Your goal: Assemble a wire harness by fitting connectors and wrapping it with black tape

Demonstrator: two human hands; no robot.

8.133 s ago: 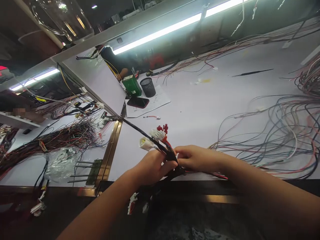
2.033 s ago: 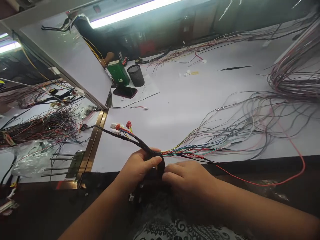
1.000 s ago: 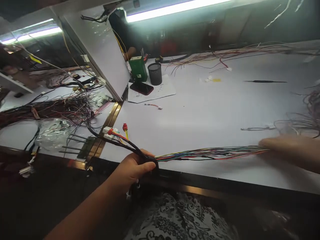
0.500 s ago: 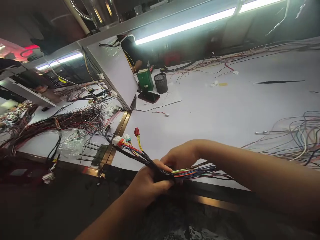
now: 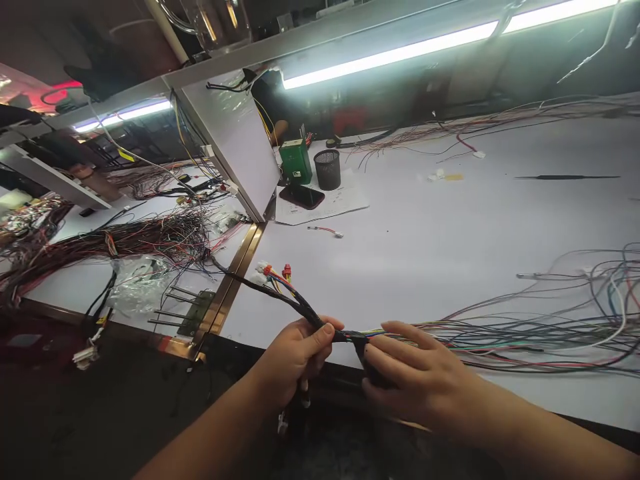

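Note:
My left hand [image 5: 299, 350] is closed round a wire harness [image 5: 303, 307] wrapped in black tape, the thumb pressed along its top. White connectors [image 5: 262, 272] and a small red connector [image 5: 287, 271] stick up from the harness's left end. In my right hand [image 5: 423, 370] is a roll of black tape [image 5: 376, 373], mostly hidden by the fingers. A short strip of tape runs from it up to the harness, just right of my left hand. Beyond that, loose coloured wires [image 5: 500, 337] fan out to the right. More connectors hang under my left hand.
A phone [image 5: 302, 196], a green box [image 5: 295, 161] and a black mesh cup [image 5: 327, 169] stand by the white divider [image 5: 235, 133]. Tweezers [image 5: 567, 177] lie at the far right. A short red wire [image 5: 325, 230] lies mid-table. Piled wires [image 5: 150, 240] cover the neighbouring bench.
My right hand has come round from behind the harness to its near right side, showing the tape roll. The connectors at the harness end have shifted slightly right, and the wires now lie spread out.

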